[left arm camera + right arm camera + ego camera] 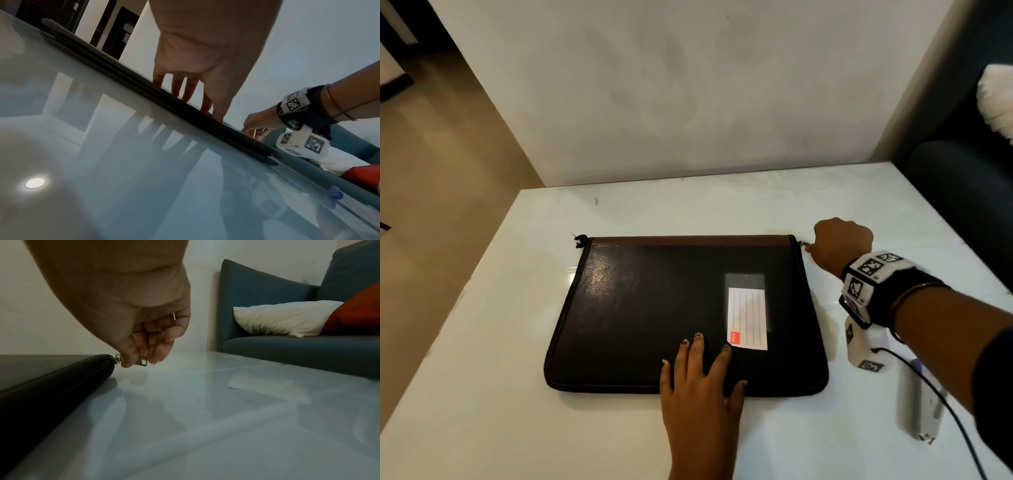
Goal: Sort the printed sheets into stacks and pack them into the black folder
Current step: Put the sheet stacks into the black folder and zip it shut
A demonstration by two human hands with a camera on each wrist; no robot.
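The black folder (654, 308) lies closed and flat on the white glossy table (482, 342), with a white lined label (747, 318) in a window on its cover. My left hand (698, 377) rests on its near edge with fingers spread and straight; the left wrist view shows the same fingers (185, 91) on the folder's rim (123, 73). At the folder's far right corner my right hand (839, 246) pinches the metal zipper pull (141, 363), next to the folder's corner (102, 361). No printed sheets are in view.
A white stapler-like object (921, 404) and a thin black cable (945, 411) lie on the table at the right. A wall (688, 85) stands just behind the table. A blue sofa (287, 344) with white and red cushions sits to the right.
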